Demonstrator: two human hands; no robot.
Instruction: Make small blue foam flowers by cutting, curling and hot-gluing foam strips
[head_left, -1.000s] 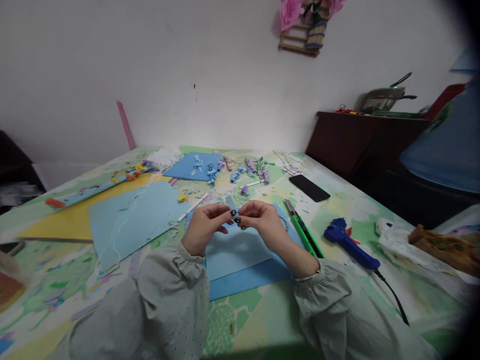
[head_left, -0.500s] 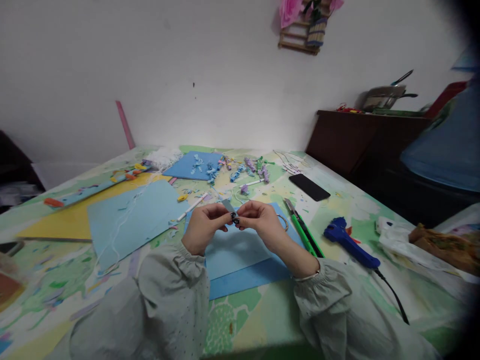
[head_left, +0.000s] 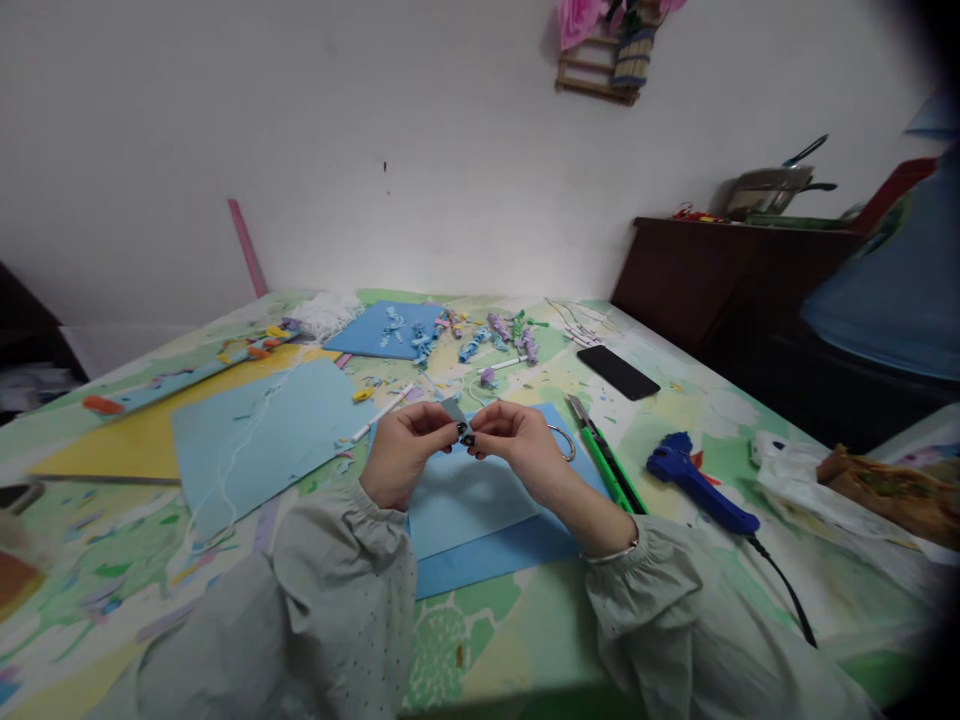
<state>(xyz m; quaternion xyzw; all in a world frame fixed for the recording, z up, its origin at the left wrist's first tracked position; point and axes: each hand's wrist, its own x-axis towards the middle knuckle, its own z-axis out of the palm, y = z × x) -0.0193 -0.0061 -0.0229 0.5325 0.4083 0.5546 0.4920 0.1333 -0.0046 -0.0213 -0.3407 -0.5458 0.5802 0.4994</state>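
Between the fingertips of both hands is a small grey-blue strip [head_left: 454,410] of what looks like foam sheet or paper. My left hand [head_left: 405,448] pinches it from the left, thumb and fingers closed. From the other side my right hand [head_left: 523,448] pinches its lower end, with the thumbs almost touching. Fingers hide part of the strip. Both hands are above a light blue sheet [head_left: 465,510], which lies on a darker blue sheet [head_left: 480,573]. A pair of scissors, seen only by a metal-coloured ring [head_left: 570,445], pokes out beside my right wrist.
Right of my hands lie a green utility knife [head_left: 607,465], a blue glue gun [head_left: 705,487] with its cord, and a black phone [head_left: 619,373]. Wrapped food [head_left: 892,490] sits far right. Several curled foam pieces [head_left: 474,345], a white stick [head_left: 382,413] and yellow sheet [head_left: 112,440] are beyond and left.
My fingers have shifted slightly on the strip, and a little more of it shows between the thumbs. The view has moved very slightly; the things on the table stay put.
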